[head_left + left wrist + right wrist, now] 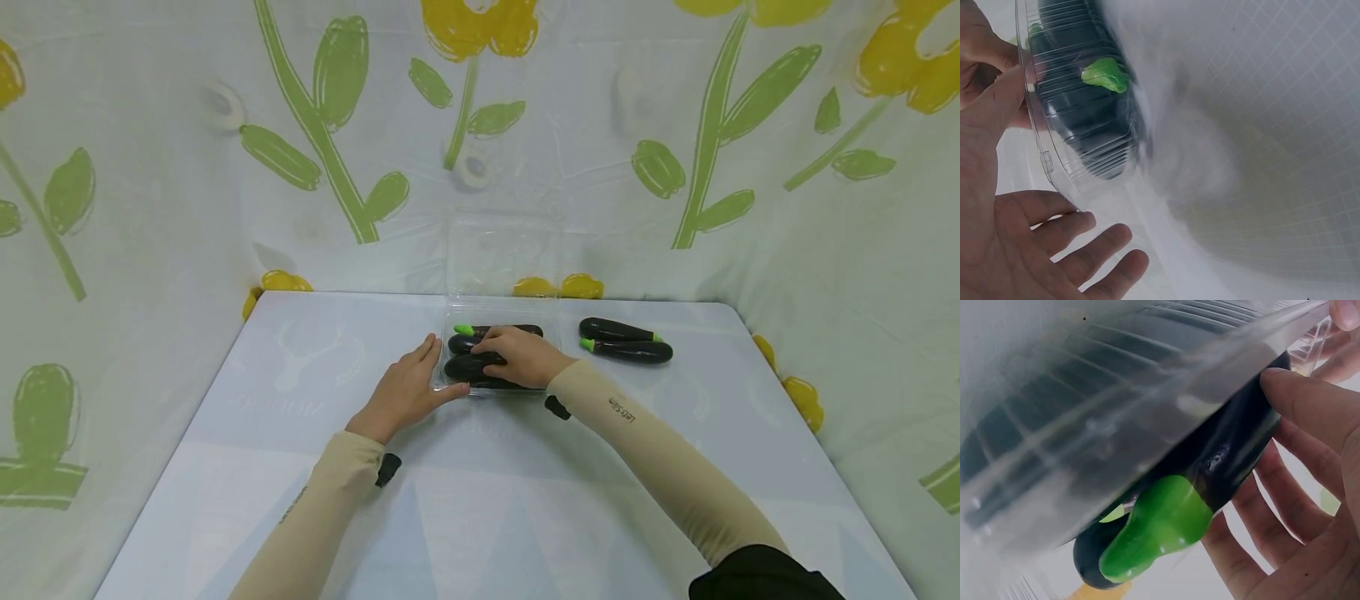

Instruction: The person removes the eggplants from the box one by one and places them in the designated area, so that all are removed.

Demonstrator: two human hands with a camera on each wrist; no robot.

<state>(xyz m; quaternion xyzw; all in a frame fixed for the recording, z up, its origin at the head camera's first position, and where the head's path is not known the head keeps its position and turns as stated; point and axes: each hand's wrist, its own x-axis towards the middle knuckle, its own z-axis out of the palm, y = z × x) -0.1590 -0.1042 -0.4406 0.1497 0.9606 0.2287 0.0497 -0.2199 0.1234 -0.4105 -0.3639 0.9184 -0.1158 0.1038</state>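
Note:
A clear plastic clamshell box [1047,162] lies on the table with its lid [504,250] raised at the back. Glossy dark eggplants with bright green caps fill it, one eggplant [525,330] along the back. My right hand [528,357] reaches over the box and grips an eggplant [1241,437] near the front, thumb on one side, fingers on the other. The green cap [1166,525] of that eggplant points away from the palm in the right wrist view. At the box's left front corner, my left hand [405,392] rests with fingers spread, its thumb [1007,100] against the rim.
Two more eggplants lie side by side on the table right of the box, one eggplant [617,329] behind the other eggplant [630,351]. The white table [300,517] ends at a curtain [585,167] printed with flowers, just behind the box.

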